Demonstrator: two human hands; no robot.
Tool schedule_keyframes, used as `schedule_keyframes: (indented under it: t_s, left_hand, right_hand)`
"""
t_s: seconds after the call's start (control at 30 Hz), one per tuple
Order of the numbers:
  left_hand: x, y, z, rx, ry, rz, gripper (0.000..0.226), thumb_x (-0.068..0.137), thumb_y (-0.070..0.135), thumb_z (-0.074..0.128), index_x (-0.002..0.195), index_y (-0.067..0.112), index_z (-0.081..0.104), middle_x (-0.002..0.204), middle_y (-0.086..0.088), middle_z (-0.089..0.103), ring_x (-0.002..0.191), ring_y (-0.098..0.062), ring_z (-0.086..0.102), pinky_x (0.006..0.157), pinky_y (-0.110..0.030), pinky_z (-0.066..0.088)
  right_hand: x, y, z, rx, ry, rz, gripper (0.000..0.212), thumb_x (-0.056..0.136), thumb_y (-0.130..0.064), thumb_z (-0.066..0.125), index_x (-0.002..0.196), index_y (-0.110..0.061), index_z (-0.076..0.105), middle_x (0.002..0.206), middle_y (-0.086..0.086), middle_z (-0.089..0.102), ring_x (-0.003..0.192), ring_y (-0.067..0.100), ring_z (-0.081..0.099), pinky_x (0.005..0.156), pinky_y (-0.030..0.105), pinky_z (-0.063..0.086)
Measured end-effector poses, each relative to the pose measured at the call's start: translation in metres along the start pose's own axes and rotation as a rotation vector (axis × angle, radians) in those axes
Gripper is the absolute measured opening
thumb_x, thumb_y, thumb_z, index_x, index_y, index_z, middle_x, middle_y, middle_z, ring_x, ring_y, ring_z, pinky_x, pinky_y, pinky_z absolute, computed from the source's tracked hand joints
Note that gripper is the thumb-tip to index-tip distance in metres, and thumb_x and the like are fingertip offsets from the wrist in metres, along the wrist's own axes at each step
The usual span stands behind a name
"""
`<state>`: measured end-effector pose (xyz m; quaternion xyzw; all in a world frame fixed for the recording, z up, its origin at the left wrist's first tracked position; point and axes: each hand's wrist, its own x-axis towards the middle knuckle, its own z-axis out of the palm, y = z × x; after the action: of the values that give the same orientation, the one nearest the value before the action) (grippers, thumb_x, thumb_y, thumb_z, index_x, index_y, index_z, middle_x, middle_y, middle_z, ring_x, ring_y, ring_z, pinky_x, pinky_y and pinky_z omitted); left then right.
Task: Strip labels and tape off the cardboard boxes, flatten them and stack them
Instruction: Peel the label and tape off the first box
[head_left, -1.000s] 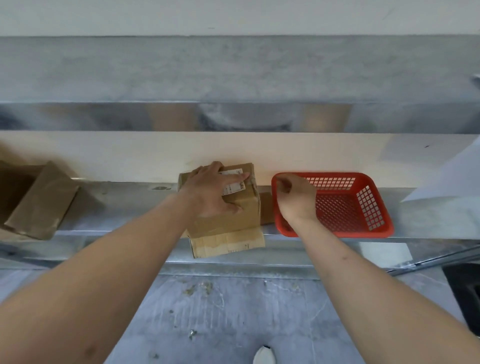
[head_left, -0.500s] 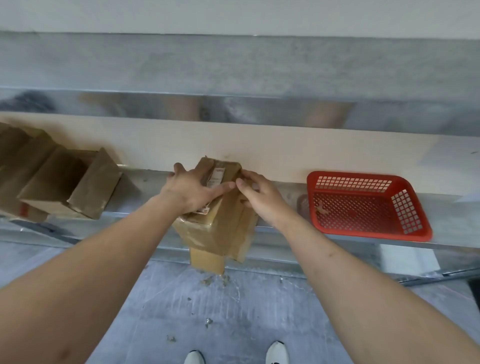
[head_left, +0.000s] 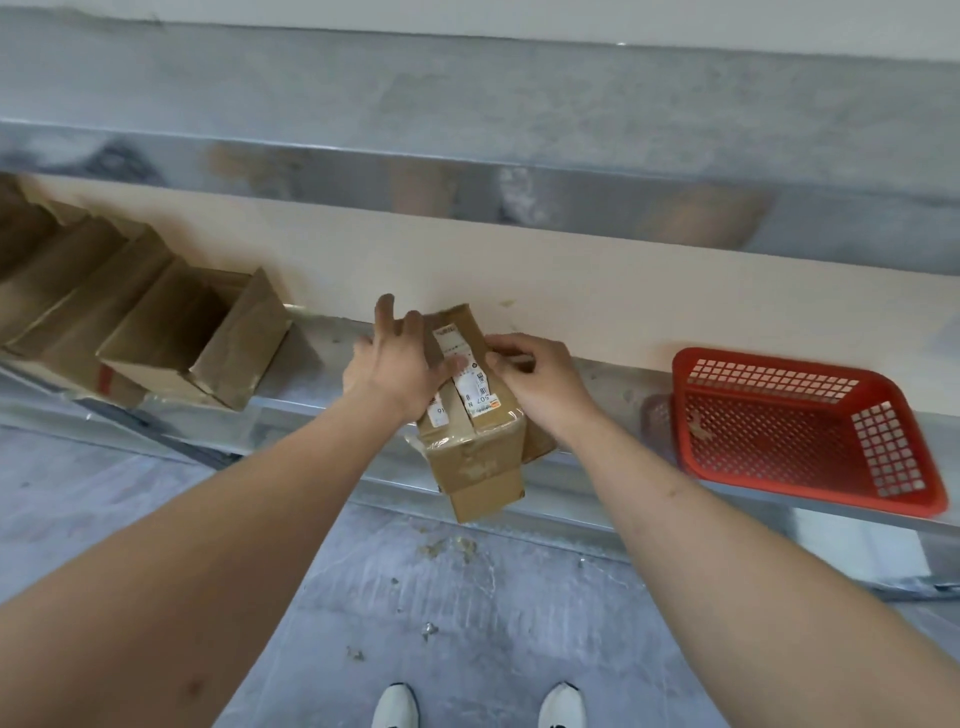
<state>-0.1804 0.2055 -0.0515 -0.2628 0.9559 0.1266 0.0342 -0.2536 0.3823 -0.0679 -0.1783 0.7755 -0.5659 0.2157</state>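
1. grey concrete floor (head_left: 457, 597) lies below a metal surface (head_left: 597, 384).
2. cardboard box (head_left: 475, 415), flat a second ago, now overhangs that ledge, tilted.
3. left hand (head_left: 395, 371) presses it with straight fingers; right hand (head_left: 537, 379) now pinches its label (head_left: 470, 366) edge, so peeling seems due.
4. red basket (head_left: 800, 431) waits beyond.

Basket: I see a red plastic basket (head_left: 800, 431) at the right, on the metal ledge (head_left: 322, 358).
Floor: grey concrete floor (head_left: 467, 597), debris-flecked, lower frame.
Shoes: white shoes (head_left: 396, 705) at the bottom edge.
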Motion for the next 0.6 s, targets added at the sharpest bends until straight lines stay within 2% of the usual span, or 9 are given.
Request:
schedule_keyframes:
  t_s: [0.07,0.13,0.23,0.3,0.37,0.47,0.53,0.6]
  left_hand:
    - [0.006,0.000,0.005,0.041,-0.046,0.042,0.089,0.092,0.076,0.043,0.153,0.013,0.025,0.170,-0.008,0.002,0.154,-0.042,0.011,0.120,-0.053,0.023]
    - [0.009,0.002,0.008,0.016,-0.096,0.050,0.094,0.095,0.074,0.038,0.157,0.007,0.014,0.170,-0.014,0.003,0.157,-0.036,-0.004,0.126,-0.051,0.010]
    - [0.009,0.003,0.011,0.014,-0.079,0.058,0.090,0.097,0.071,0.036,0.154,0.004,0.016,0.165,-0.018,0.014,0.156,-0.037,-0.001,0.126,-0.051,0.011]
    - [0.008,0.003,0.010,0.015,-0.086,0.066,0.087,0.098,0.069,0.035,0.153,0.003,0.016,0.163,-0.018,0.016,0.156,-0.038,-0.001,0.126,-0.051,0.010]
    - [0.007,0.001,0.009,0.011,-0.110,0.072,0.088,0.099,0.069,0.034,0.153,0.003,0.015,0.165,-0.019,0.011,0.156,-0.038,-0.004,0.126,-0.051,0.008]
    - [0.007,-0.001,0.010,0.056,-0.129,0.076,0.089,0.099,0.070,0.028,0.156,0.003,0.011,0.169,-0.019,0.001,0.156,-0.036,-0.008,0.127,-0.051,0.004]
    - [0.006,-0.002,0.012,0.119,-0.062,0.172,0.080,0.102,0.065,0.025,0.158,0.009,0.011,0.170,-0.015,-0.004,0.157,-0.034,-0.009,0.126,-0.052,-0.001]
    - [0.005,-0.005,0.014,0.133,-0.002,0.409,0.064,0.105,0.056,0.025,0.162,0.026,0.017,0.172,-0.006,-0.003,0.158,-0.029,-0.007,0.126,-0.050,-0.003]
  right_hand:
    - [-0.009,0.006,-0.012,-0.064,-0.021,-0.023,0.023,0.096,-0.031,0.072,0.118,-0.028,0.077,0.101,-0.019,0.076,0.097,-0.002,0.070,0.089,0.019,0.054]
    - [-0.021,0.011,-0.024,-0.098,-0.106,-0.063,0.027,0.091,-0.032,0.078,0.118,-0.025,0.078,0.109,-0.016,0.076,0.103,-0.006,0.068,0.090,0.012,0.049]
    - [-0.031,0.015,-0.040,-0.185,-0.253,-0.107,0.043,0.080,-0.022,0.088,0.121,-0.024,0.077,0.116,-0.014,0.073,0.106,-0.012,0.064,0.093,0.007,0.045]
    - [-0.031,0.012,-0.047,-0.294,-0.267,-0.163,0.047,0.074,-0.019,0.091,0.118,-0.026,0.078,0.111,-0.020,0.070,0.100,-0.018,0.060,0.090,0.003,0.041]
    - [-0.028,0.010,-0.049,-0.364,-0.251,-0.229,0.042,0.071,-0.017,0.092,0.111,-0.022,0.081,0.100,-0.020,0.070,0.094,-0.011,0.062,0.087,0.009,0.044]
    - [-0.026,0.009,-0.050,-0.373,-0.236,-0.256,0.029,0.067,-0.012,0.094,0.093,-0.017,0.084,0.089,-0.009,0.075,0.086,0.003,0.068,0.081,0.024,0.052]
    - [-0.026,0.010,-0.051,-0.374,-0.226,-0.251,0.022,0.066,-0.008,0.093,0.083,-0.015,0.082,0.082,-0.009,0.075,0.079,0.003,0.068,0.074,0.022,0.051]
    - [-0.029,0.011,-0.052,-0.345,-0.199,-0.214,0.022,0.064,-0.005,0.093,0.079,-0.015,0.081,0.076,-0.009,0.074,0.074,0.000,0.067,0.071,0.019,0.050]
